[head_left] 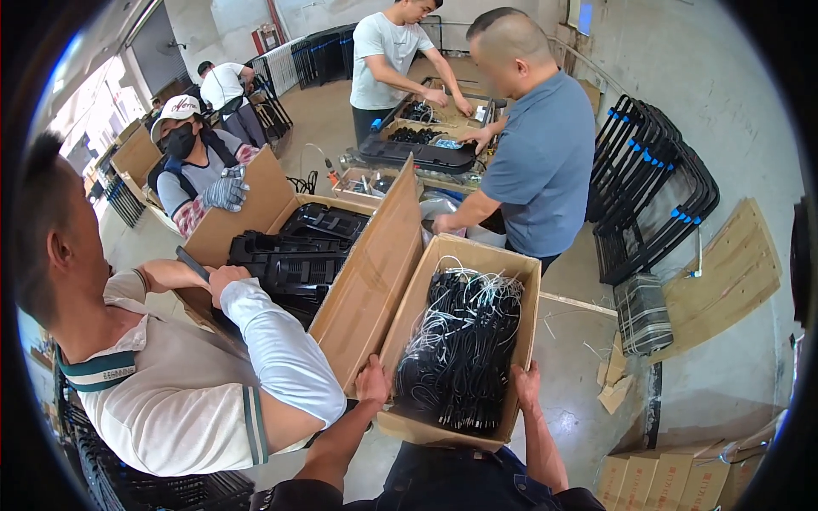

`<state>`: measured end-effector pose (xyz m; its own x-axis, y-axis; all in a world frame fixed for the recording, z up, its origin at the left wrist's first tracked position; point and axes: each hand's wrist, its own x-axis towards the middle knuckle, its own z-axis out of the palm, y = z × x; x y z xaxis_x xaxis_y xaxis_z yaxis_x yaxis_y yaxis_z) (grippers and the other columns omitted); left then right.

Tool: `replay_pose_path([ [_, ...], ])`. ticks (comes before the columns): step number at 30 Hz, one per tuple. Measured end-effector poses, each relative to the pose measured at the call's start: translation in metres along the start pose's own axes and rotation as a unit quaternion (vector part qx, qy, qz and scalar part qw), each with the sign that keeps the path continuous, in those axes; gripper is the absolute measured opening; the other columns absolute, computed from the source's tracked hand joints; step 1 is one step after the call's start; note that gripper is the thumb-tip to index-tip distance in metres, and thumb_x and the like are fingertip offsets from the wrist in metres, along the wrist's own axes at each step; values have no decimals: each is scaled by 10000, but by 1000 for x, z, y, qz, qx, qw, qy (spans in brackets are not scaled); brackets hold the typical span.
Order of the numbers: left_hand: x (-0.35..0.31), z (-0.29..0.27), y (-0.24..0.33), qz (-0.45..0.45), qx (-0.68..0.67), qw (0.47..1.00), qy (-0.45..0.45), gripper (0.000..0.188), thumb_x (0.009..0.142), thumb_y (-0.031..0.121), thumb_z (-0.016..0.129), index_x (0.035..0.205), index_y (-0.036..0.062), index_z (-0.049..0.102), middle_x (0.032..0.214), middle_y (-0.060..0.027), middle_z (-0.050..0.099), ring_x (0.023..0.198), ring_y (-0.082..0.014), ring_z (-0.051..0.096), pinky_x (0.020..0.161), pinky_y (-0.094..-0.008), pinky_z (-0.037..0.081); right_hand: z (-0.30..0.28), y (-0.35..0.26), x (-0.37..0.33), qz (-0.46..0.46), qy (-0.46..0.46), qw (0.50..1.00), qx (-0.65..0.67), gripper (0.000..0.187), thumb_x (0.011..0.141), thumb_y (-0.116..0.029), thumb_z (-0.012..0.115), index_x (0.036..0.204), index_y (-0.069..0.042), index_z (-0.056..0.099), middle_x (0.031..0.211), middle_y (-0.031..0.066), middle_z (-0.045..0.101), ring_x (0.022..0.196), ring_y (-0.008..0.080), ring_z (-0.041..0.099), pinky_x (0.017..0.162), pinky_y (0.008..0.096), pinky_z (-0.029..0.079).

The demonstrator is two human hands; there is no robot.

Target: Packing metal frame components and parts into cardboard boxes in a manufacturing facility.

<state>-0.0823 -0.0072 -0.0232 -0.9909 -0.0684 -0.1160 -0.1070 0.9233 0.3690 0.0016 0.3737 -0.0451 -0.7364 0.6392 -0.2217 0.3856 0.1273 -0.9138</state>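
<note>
An open cardboard box (394,358) stands right in front of my body. Bundles of black cables (464,349) with white ties fill it. My left hand (373,381) is closed against its near left side, beside the raised flap of a neighbouring carton. On the opposite side, my right hand (527,383) grips the wall, fingers partly hidden by the cardboard. The neighbouring carton (375,272) holds black plastic housings (298,255). A co-worker in a cream shirt reaches into that carton, holding a dark flat piece (192,262).
A person in a blue shirt (545,153) stands just beyond the box. Farther back, another works over a black frame (417,153) with parts in it. Black folded frames (648,179) lean on the right wall. Flat cartons (656,477) stand at lower right.
</note>
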Motion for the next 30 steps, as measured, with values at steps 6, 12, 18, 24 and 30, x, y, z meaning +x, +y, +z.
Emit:
replay_pose_path([
  [6,2,1,-3,-10,-20,1000,2,301,931,243,636,1100,29,507,995,-300,709,944,-513,681,851,-610,523,0,-9,-3,29,-10,999,-10,531,844,-223,706,1269,76,597,930,199,738,866,292,713,789,417,543],
  [12,1,2,-8,5,-1,1000,6,286,959,238,605,1119,34,485,1014,-280,707,921,-500,692,821,-612,539,3,-5,-3,27,0,999,-31,554,840,-249,713,1280,69,601,967,210,743,884,311,722,813,418,550],
  [18,2,2,-3,-5,-13,1000,4,309,945,252,627,1120,30,501,988,-295,712,936,-511,684,844,-614,525,1,11,6,29,-2,999,-31,555,837,-259,717,1276,62,605,999,233,745,939,350,728,853,436,546],
  [24,2,6,-9,-3,-9,1000,3,303,948,248,620,1121,29,501,988,-296,712,929,-505,689,837,-608,531,2,8,4,29,-11,999,-38,538,831,-266,714,1245,63,613,1036,255,740,988,388,721,886,448,537],
  [30,3,5,-7,-4,-10,1000,-1,295,953,244,611,1122,28,504,994,-297,712,935,-502,689,842,-601,532,1,12,7,35,-14,998,-45,528,833,-265,706,1246,52,620,1072,259,732,1020,392,711,908,449,531],
])
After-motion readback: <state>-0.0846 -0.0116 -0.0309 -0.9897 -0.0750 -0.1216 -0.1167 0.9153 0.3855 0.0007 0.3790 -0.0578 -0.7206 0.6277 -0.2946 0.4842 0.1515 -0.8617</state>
